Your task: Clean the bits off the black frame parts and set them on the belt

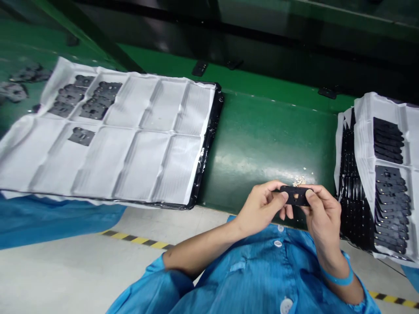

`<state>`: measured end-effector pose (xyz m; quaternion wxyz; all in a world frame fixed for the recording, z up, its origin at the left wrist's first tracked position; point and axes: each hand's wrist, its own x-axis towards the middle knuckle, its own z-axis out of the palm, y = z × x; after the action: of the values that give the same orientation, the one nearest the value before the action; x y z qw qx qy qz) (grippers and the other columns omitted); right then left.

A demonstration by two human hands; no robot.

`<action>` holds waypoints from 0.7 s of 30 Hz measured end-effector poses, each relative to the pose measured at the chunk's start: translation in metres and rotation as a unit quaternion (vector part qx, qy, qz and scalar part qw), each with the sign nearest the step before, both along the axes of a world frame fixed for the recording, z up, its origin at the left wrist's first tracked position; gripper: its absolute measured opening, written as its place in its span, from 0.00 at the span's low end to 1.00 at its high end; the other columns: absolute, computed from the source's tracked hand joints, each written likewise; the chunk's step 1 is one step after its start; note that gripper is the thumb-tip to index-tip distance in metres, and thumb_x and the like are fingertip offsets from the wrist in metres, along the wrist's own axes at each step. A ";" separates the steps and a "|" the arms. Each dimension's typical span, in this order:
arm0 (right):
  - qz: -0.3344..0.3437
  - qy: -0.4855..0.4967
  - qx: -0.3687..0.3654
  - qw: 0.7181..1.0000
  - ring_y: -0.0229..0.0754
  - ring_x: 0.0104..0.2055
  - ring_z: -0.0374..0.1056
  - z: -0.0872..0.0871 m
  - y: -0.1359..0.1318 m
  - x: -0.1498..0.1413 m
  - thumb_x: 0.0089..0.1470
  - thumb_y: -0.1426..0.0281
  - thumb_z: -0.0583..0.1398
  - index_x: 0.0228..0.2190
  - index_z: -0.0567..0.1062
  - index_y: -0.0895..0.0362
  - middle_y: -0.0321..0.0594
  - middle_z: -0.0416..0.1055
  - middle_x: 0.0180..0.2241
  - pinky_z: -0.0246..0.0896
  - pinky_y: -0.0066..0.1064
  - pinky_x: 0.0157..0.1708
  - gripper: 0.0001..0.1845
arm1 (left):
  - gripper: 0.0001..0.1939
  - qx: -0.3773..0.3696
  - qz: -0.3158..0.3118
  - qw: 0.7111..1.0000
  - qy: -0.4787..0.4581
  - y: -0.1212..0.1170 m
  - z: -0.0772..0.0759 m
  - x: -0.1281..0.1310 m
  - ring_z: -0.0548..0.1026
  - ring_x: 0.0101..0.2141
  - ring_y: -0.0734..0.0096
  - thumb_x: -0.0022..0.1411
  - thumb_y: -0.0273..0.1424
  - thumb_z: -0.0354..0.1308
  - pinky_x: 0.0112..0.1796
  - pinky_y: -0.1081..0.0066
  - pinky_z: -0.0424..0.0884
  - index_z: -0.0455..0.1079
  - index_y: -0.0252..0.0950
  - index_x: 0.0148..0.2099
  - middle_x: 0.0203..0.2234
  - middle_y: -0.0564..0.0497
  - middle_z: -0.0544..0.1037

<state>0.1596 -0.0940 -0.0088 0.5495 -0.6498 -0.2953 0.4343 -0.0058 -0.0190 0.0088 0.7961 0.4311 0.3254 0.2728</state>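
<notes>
The left hand (263, 203) and the right hand (322, 213) each pinch one end of a small black plate (301, 199), thumb and fingers closed on it. So the plate lies between both hands, neither being nearer, and its long axis runs from one hand to the other. Small gold pieces (299, 179) lie just beyond the fingers. The stacked trays (365, 131) stand near, to the right of the right hand.
</notes>
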 end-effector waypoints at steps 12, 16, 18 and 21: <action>-0.009 -0.083 0.016 0.996 0.38 0.24 0.68 0.002 -0.002 -0.002 0.67 0.59 0.66 0.39 0.84 0.56 0.39 0.80 0.31 0.65 0.28 0.24 0.13 | 0.13 -0.044 0.012 0.999 -0.021 0.003 0.002 0.005 0.72 0.18 0.77 0.67 0.40 0.63 0.24 0.76 0.69 0.71 0.34 0.39 0.20 0.52 0.78; -0.008 -0.175 0.069 0.982 0.40 0.29 0.74 0.007 -0.005 -0.008 0.68 0.62 0.66 0.39 0.85 0.55 0.40 0.81 0.34 0.67 0.28 0.26 0.11 | 0.11 -0.044 0.031 0.999 0.010 0.004 -0.001 0.006 0.71 0.16 0.78 0.65 0.37 0.60 0.21 0.78 0.65 0.73 0.33 0.38 0.18 0.54 0.76; 0.003 -0.214 0.099 0.972 0.42 0.33 0.77 0.008 -0.007 -0.010 0.69 0.65 0.65 0.40 0.85 0.53 0.40 0.82 0.36 0.71 0.30 0.30 0.09 | 0.12 -0.037 0.041 0.998 0.018 0.004 -0.004 0.006 0.73 0.18 0.77 0.65 0.36 0.60 0.20 0.78 0.65 0.77 0.32 0.39 0.19 0.53 0.76; 0.028 -0.251 0.131 0.959 0.44 0.36 0.79 0.008 -0.010 -0.012 0.69 0.70 0.64 0.43 0.85 0.52 0.39 0.83 0.38 0.74 0.33 0.36 0.08 | 0.14 -0.028 0.051 0.998 0.018 0.002 -0.009 0.005 0.75 0.19 0.75 0.66 0.36 0.59 0.21 0.77 0.65 0.81 0.31 0.41 0.21 0.51 0.77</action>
<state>0.1480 -0.1035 -0.0010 0.5258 -0.6518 -0.4959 0.2298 -0.0011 -0.0167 0.0002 0.7871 0.3962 0.3686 0.2961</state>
